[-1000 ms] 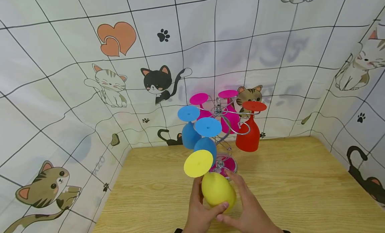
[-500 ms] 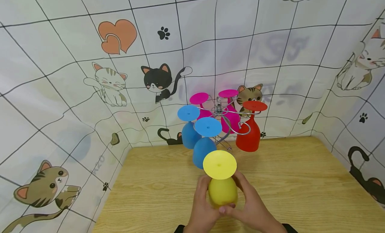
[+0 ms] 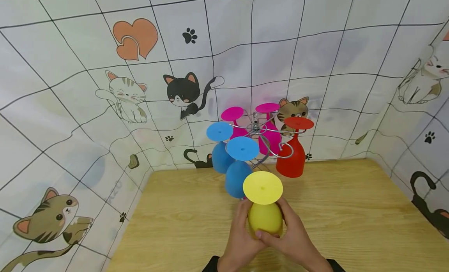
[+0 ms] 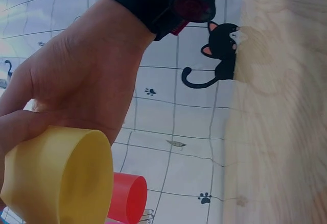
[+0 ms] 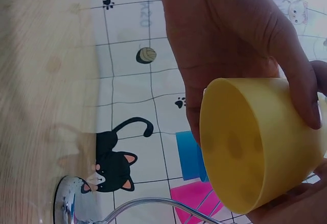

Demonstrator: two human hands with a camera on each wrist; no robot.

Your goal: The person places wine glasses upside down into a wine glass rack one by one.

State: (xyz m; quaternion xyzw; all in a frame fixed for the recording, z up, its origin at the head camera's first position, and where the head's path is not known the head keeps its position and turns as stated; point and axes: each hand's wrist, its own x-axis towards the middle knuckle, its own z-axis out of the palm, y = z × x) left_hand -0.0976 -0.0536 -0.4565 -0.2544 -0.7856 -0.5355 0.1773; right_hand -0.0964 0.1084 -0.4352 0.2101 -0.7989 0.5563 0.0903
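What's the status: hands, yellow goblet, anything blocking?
Left hand and right hand grip yellow goblet, inverted, above table. Blue goblet hangs on rack just ahead.

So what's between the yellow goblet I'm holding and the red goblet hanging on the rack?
Bare tabletop and air, as the head view shows. The yellow goblet sits in front of the rack; the red goblet hangs behind it to the right, nothing between.

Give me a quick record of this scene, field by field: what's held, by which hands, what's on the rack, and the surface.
Held item: yellow goblet, upside down, foot on top
Left hand: grips the bowl's left side
Right hand: grips the bowl's right side
Rack: wire stand behind the hands
Hanging on rack: two blue goblets, two pink goblets, one red goblet, all inverted
Surface: wooden table
Backdrop: cat-print sheet
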